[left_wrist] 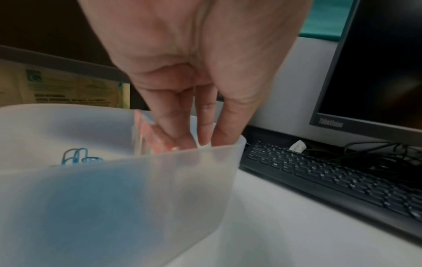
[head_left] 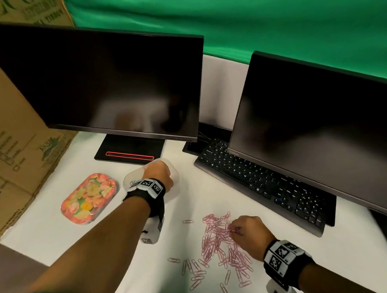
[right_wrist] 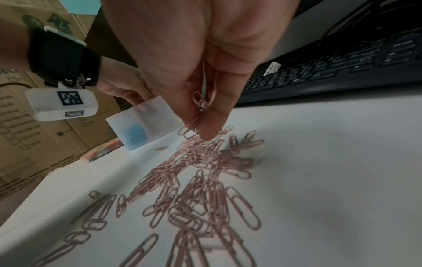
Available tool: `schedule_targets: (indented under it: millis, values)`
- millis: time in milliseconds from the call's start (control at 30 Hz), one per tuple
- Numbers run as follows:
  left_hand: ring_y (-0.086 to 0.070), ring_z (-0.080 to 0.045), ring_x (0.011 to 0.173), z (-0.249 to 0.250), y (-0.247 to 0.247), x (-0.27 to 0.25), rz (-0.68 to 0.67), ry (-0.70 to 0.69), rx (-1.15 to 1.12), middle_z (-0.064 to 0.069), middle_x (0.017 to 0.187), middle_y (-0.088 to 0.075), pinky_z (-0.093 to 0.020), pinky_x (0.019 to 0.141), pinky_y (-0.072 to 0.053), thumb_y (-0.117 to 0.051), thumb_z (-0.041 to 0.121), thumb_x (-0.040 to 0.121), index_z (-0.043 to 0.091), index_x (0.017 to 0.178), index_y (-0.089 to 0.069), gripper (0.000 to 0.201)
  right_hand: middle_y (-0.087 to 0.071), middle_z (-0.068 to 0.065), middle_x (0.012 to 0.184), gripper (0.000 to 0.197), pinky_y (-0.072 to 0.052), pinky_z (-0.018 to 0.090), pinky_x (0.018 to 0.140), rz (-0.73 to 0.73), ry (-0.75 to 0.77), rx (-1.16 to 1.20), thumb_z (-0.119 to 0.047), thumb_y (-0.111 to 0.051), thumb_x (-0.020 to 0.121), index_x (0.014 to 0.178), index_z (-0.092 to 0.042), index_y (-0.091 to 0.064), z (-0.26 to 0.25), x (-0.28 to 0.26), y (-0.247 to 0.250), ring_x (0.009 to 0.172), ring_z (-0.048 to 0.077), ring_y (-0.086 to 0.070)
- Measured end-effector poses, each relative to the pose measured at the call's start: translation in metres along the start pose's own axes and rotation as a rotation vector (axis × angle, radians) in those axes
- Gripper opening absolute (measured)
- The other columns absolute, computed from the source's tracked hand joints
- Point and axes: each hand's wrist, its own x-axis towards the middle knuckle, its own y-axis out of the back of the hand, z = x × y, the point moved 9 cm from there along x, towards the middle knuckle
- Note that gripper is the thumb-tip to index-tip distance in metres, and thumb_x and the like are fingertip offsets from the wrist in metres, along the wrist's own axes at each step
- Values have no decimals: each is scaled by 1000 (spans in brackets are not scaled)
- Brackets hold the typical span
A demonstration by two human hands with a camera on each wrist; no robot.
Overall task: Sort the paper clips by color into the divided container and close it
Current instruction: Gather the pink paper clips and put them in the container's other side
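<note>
The right hand (right_wrist: 205, 75) is pinching a pink clip bundle (right_wrist: 203, 103) just above the pile (head_left: 221, 241), while the left hand (left_wrist: 194, 72), fingers dipping inside, is steadying the divided container (left_wrist: 137, 189); tangled clips may be dragging neighbours out and dropping short.

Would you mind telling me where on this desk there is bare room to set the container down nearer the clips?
Bare white desk lies between the floral tray and the pink clips, though the left forearm crosses it. Another free strip runs between the clips and the keyboard. It is crowded under the right hand, where clips pile and scatter toward the front edge.
</note>
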Motion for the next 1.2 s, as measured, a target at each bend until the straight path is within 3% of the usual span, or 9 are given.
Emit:
schedule_targets:
  millis: [100,233,300,467,633,767,900,1100,1200]
  values:
    - [-62,-25,100,9,-11,-1,-49,-6,2,-7,109,-67,-31,88,-47,-59,22,87,11,106,-68,24,-68,1,105,20,-48,19,86,-1,-18,-1,-23,-61,90,106,-16,-72,2,-2,3,98,13,-61]
    - [-58,-26,79,25,-23,-14,-99,-53,-4,-10,93,-68,-30,72,-50,-53,26,86,8,90,-68,24,-68,0,107,22,-44,11,84,7,-54,31,-21,-61,89,107,-17,-72,6,-3,5,100,12,-62]
    - [-61,-26,85,32,-32,-23,-118,-120,22,-6,97,-69,-32,78,-53,-58,30,83,15,97,-69,23,-69,2,105,21,-47,17,87,4,-69,37,-22,-61,88,105,-16,-73,9,-4,5,99,14,-63]
    - [-61,-30,106,55,-49,-44,-120,-250,58,-9,119,-62,-37,93,-51,-56,8,86,21,126,-59,42,-70,2,100,17,-52,24,86,9,-108,58,-21,-63,87,99,-16,-74,17,-9,9,94,15,-64]
    - [-60,-32,106,94,-59,-66,-139,-414,136,-13,117,-62,-37,93,-50,-52,6,87,19,125,-59,41,-67,-6,85,13,-47,11,69,52,-143,94,-23,-66,85,93,-19,-75,26,-12,19,73,8,-60]
    - [-62,-32,99,124,-67,-80,-172,-531,183,-14,110,-64,-39,89,-53,-53,3,84,17,120,-60,39,-66,-7,68,7,-48,10,68,90,-171,123,-24,-69,83,86,-21,-75,25,-6,38,55,8,-61]
    - [-60,-28,102,131,-59,-85,-118,-595,128,-8,114,-62,-38,91,-52,-55,6,85,15,118,-61,35,-68,-4,65,7,-57,25,67,149,-140,157,-23,-69,84,85,-21,-75,2,9,70,65,21,-68]
    - [-63,-24,94,58,-21,-86,121,-424,-90,-1,107,-64,-33,81,-54,-58,12,83,22,103,-68,25,-66,-5,66,6,-59,25,69,164,-58,185,-13,-69,83,84,-15,-75,-54,61,88,62,14,-67]
    - [-64,-21,89,15,-26,-86,104,-263,-137,3,117,-56,-32,80,-54,-63,16,84,25,118,-59,35,-72,8,75,9,-60,28,60,101,-123,125,-7,-66,84,78,-8,-74,-65,84,76,63,19,-71]
